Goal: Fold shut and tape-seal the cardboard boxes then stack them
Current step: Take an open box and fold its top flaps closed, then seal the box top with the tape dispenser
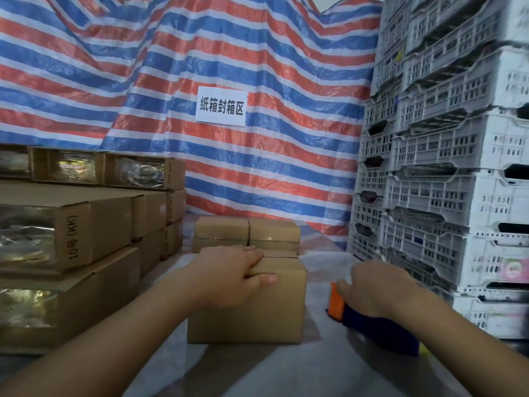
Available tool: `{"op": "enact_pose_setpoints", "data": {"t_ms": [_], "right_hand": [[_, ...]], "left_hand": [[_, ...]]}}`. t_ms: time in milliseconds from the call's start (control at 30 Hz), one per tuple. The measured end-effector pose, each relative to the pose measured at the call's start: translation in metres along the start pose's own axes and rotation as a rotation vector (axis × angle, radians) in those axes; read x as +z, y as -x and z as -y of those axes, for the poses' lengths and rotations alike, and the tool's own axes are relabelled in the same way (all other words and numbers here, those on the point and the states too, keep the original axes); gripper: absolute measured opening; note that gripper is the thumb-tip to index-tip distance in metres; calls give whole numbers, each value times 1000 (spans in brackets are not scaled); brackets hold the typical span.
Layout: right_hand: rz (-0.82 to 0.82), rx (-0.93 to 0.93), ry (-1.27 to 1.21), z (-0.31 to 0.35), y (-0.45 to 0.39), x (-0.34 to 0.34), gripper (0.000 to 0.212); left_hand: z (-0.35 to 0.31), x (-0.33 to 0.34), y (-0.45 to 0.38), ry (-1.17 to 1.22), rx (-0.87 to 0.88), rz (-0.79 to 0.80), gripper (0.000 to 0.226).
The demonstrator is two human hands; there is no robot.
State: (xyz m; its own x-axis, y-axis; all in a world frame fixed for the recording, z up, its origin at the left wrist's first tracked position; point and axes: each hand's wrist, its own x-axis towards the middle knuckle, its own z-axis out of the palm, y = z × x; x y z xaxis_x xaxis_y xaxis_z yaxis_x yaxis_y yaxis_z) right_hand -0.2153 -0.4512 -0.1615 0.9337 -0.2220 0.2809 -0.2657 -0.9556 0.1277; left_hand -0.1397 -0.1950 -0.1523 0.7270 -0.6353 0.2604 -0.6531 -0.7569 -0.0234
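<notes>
Tarp (257, 173): striped red, blue and white, hung behind the desk (286, 368).
Crates (446, 179): grey, stacked on the right, cut off by the edge.
Stacked boxes (71, 242): left side; one reads "10号 (KK)".
Box (252, 305): mid-desk, flaps down; two small boxes (247, 233) behind it.
Left hand (232, 270): presses the box's top, thumb on its front.
Right hand (380, 290): grips the tape dispenser (372, 322), partly hiding it.
Sign (221, 106): "纸箱封箱区".
</notes>
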Motion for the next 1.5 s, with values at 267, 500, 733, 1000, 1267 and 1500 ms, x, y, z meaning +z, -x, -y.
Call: {"op": "enact_pose_setpoints", "data": {"t_ms": [267, 500, 733, 1000, 1267, 1500], "right_hand": [[-48, 203, -54, -27, 24, 44, 61], [-57, 183, -86, -40, 14, 61, 58], [-232, 278, -424, -42, -11, 35, 66], [-225, 184, -1305, 4, -50, -72, 71], [57, -43, -1620, 56, -75, -89, 57], [209, -122, -1538, 73, -77, -87, 52]], "left_hand": [[0, -1, 1, 15, -6, 19, 74], [-5, -4, 9, -2, -1, 10, 73], [-11, -8, 17, -1, 24, 14, 73], [-2, -15, 11, 403, -98, 73, 67], [12, -30, 0, 1067, -258, 6, 39], [16, -36, -7, 1542, -477, -120, 63]]}}
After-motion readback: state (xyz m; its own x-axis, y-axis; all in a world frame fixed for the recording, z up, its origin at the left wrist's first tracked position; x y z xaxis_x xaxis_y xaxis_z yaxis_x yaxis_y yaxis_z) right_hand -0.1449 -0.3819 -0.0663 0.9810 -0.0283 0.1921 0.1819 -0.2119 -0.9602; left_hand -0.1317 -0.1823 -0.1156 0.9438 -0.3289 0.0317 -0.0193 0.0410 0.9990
